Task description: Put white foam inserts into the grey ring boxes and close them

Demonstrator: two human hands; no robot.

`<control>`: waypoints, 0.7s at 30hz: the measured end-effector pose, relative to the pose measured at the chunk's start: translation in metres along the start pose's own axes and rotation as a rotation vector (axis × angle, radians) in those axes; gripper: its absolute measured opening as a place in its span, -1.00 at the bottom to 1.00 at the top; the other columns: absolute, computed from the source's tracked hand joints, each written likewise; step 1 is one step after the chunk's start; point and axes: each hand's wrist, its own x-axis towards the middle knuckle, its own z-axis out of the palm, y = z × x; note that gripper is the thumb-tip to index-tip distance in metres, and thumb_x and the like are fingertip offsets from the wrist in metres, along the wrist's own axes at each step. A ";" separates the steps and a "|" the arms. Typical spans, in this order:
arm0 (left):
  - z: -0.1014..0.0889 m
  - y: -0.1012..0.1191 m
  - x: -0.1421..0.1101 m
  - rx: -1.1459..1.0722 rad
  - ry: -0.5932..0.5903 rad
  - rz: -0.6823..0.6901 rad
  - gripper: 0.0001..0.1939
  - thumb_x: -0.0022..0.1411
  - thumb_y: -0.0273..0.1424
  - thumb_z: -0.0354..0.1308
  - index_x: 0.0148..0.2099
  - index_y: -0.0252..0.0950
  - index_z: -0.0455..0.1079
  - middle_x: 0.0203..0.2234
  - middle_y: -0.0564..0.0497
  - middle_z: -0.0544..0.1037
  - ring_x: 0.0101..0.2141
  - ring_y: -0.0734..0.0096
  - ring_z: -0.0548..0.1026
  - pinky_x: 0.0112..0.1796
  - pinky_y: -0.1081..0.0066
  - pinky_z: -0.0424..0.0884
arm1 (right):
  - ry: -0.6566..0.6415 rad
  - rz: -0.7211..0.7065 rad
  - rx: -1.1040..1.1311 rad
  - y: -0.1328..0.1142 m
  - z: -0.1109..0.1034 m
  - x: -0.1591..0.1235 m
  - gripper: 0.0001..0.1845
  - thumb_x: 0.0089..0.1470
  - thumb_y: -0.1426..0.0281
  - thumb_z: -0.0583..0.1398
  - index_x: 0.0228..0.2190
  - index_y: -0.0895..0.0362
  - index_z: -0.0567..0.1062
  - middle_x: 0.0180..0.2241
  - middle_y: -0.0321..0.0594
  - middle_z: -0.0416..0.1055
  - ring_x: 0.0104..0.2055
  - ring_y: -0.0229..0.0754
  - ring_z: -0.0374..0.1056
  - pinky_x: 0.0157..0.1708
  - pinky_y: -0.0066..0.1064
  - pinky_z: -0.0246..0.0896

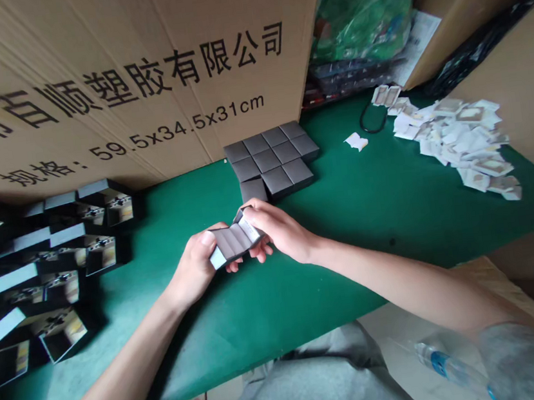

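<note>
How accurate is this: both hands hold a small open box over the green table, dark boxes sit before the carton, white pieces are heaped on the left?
One slip: the head view shows the white pieces heaped on the right. The left hand and right hand hold a small open box over the green table; dark boxes sit before the carton.

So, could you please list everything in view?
Held box: one, dark with pale inside, centre
Closed boxes: eleven visible, dark grey, table's far middle
Open boxes: many, black, table's left
Small pieces: many, white, table's right, mostly piled
Cord: one, black, beside pile
Table: one, green, under boxes
Cartons: several, brown, around table
Bag: one, clear over green, back right
Bottle: one, clear with blue label, lower right
Sleeve: one, grey, lower right
Left hand and right hand: two, bare, centre
</note>
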 end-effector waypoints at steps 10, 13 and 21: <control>0.013 0.017 -0.001 0.173 0.086 0.019 -0.28 0.23 0.32 0.11 -0.37 -0.32 0.44 -0.58 -0.01 0.52 -0.62 0.44 0.45 -0.59 0.45 0.40 | 0.005 -0.032 -0.058 -0.004 0.001 -0.001 -0.58 0.32 -0.05 0.14 -0.17 0.05 0.36 -0.51 -0.46 0.37 -0.54 -0.34 0.34 -0.59 -0.55 0.14; 0.018 0.025 0.000 0.297 0.104 0.033 -0.25 0.20 0.36 0.09 -0.40 -0.31 0.40 -0.61 0.00 0.50 -0.66 0.49 0.42 -0.62 0.47 0.36 | -0.012 -0.037 -0.110 -0.004 0.000 -0.002 -0.56 0.30 -0.07 0.19 -0.14 0.04 0.36 -0.48 -0.44 0.38 -0.49 -0.32 0.33 -0.55 -0.54 0.19; 0.021 0.028 -0.002 0.367 0.126 -0.018 -0.17 0.05 0.47 0.09 -0.41 -0.30 0.35 -0.63 0.04 0.47 -0.65 0.50 0.40 -0.60 0.48 0.32 | -0.051 -0.052 -0.099 0.000 -0.002 -0.003 -0.56 0.28 -0.08 0.22 -0.16 0.03 0.36 -0.43 -0.41 0.38 -0.42 -0.30 0.29 -0.46 -0.48 0.22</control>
